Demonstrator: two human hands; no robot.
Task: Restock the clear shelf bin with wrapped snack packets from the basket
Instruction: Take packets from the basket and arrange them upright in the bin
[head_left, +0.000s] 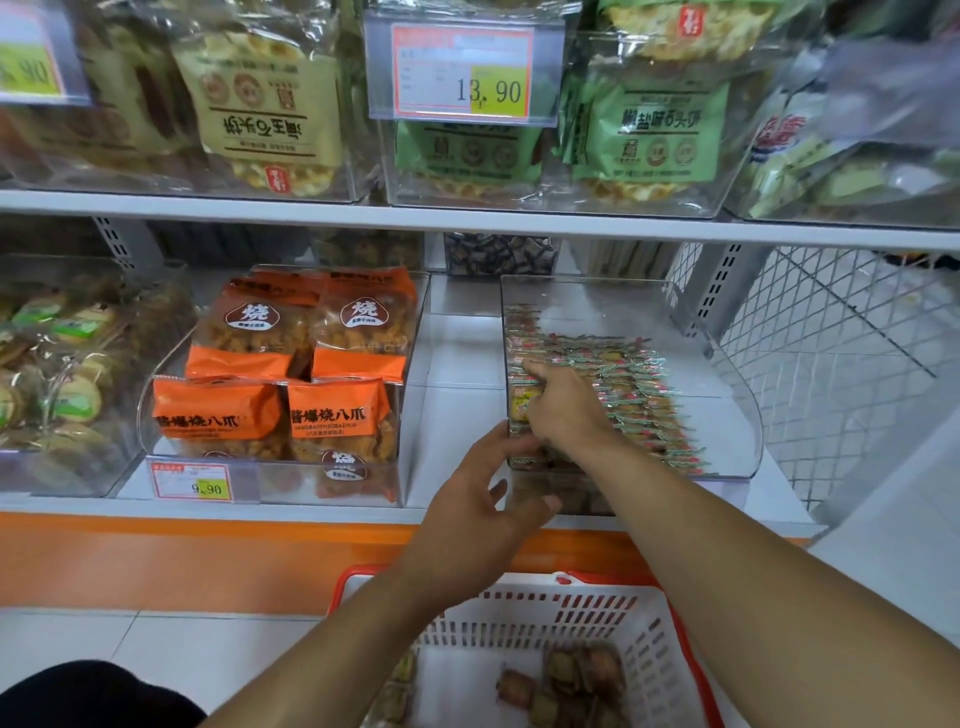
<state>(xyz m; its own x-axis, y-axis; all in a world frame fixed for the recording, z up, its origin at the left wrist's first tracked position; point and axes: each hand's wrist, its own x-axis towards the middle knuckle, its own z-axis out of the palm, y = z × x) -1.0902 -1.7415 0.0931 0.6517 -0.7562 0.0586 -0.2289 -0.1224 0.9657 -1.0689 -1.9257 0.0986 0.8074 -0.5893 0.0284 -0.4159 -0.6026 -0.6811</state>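
The right hand (558, 410) is inside the clear shelf bin (737, 395), knuckles up, its fingers curled down onto the near-left end of the packed rows with the forefinger stretched toward the bin's left wall; it looks to be pressing or tucking a yellow-faced packet (519, 408) into line, though whether the fingertips actually pinch it I cannot tell — they are hidden under the hand. The left hand (480, 512) sits lower, at the bin's front-left corner, fingers spread and loosely bent, the fingertips touching or just off the clear front wall; it holds nothing that shows, and seems to be steadying the bin. The wrapped snack packets (639, 400) already in the bin lie in tight overlapping rows across its floor, filling the left and middle and leaving the far right side bare. More packets (571, 686) lie loose in the bottom of the white basket (597, 613) with the red rim, directly below the arms, on the floor in front of the shelf's orange front edge. I judge these packets light, small and crinkly — slick film that slides against its neighbours, contents soft enough to crush if squeezed hard. Best taken several at a time by the flat faces, or singly by a crimped end, and set down edge-on so that the rows stay in order. To the left on the same shelf, a bin of orange bags (291, 374) stands near the front edge.
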